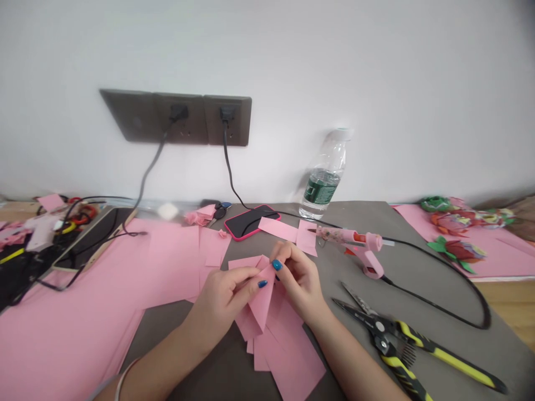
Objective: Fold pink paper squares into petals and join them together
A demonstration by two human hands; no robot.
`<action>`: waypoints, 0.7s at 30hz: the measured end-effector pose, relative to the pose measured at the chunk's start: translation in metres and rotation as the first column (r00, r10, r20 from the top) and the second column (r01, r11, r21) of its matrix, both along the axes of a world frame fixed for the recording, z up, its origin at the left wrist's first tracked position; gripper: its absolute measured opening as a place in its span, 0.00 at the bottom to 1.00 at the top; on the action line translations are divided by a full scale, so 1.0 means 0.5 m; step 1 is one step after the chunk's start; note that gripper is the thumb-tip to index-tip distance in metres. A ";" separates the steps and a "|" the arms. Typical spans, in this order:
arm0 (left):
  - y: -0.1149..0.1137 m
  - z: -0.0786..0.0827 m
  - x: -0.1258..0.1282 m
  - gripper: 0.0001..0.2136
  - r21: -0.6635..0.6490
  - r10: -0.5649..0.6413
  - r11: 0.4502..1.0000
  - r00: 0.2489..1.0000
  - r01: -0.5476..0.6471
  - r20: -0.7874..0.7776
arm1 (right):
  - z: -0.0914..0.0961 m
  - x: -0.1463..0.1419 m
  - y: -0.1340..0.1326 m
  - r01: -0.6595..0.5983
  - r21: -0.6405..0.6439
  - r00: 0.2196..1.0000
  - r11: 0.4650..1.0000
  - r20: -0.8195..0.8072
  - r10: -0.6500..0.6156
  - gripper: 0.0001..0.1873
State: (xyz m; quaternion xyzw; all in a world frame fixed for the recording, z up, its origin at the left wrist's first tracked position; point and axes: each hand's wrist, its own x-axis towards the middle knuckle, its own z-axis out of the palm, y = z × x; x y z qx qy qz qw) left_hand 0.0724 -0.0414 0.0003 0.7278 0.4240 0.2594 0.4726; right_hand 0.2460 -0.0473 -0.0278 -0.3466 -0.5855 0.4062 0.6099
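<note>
My left hand and my right hand meet at the middle of the view, with blue-painted nails. Between their fingertips they pinch a folded piece of pink paper, which comes to a point at the top. Under my hands lies a loose stack of pink paper rectangles. To the right of my right hand sits a pink hot glue gun on its side. Yellow-and-black handled scissors lie open below it, nearer my right forearm.
A grey mat covers the desk. Ahead lie a pink-cased phone, pink paper strips, and a water bottle against the wall. Paper flowers sit at right; large pink sheets and cables lie left.
</note>
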 end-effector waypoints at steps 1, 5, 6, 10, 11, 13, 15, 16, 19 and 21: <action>0.001 0.000 0.000 0.17 0.006 -0.004 1.000 1.000 0.004 -0.003 | 0.000 0.000 0.000 -0.002 0.000 1.000 1.000 -0.002 0.002 0.14; 0.001 0.001 0.000 0.18 0.030 -0.013 0.999 1.000 0.014 -0.024 | 0.001 0.000 0.000 -0.008 0.000 1.000 1.000 -0.011 0.008 0.13; 0.000 0.002 0.000 0.18 0.034 -0.014 0.999 0.999 0.015 -0.030 | 0.000 0.000 0.000 -0.009 0.000 1.000 1.000 -0.014 0.009 0.13; -0.004 0.004 -0.003 0.18 0.050 -0.020 0.998 0.997 0.024 -0.073 | 0.000 0.001 0.000 -0.005 0.002 1.000 1.000 -0.016 0.005 0.13; -0.004 0.005 -0.004 0.17 0.051 -0.025 0.998 0.996 0.029 -0.086 | 0.000 0.002 0.000 0.002 -0.002 1.000 1.000 -0.017 -0.002 0.13; -0.003 0.005 -0.004 0.18 0.045 -0.036 0.998 0.995 0.040 -0.096 | 0.000 0.004 0.001 0.027 -0.013 0.999 1.000 -0.023 -0.027 0.14; 0.000 0.006 -0.004 0.18 0.034 -0.039 0.999 0.997 0.041 -0.063 | -0.001 0.006 0.003 0.054 -0.022 0.998 0.998 -0.031 -0.054 0.15; 0.002 0.006 -0.003 0.18 0.028 -0.037 0.999 0.999 0.038 -0.033 | -0.001 0.007 0.004 0.065 -0.022 0.997 0.998 -0.037 -0.066 0.15; 0.005 0.006 -0.002 0.14 -0.003 -0.024 1.000 0.999 0.025 0.035 | -0.004 0.008 0.006 0.082 -0.017 0.995 0.996 -0.059 -0.083 0.15; 0.005 0.007 -0.002 0.14 -0.038 -0.014 0.999 0.999 0.016 0.041 | -0.005 0.008 0.007 0.085 -0.021 0.994 0.996 -0.060 -0.086 0.14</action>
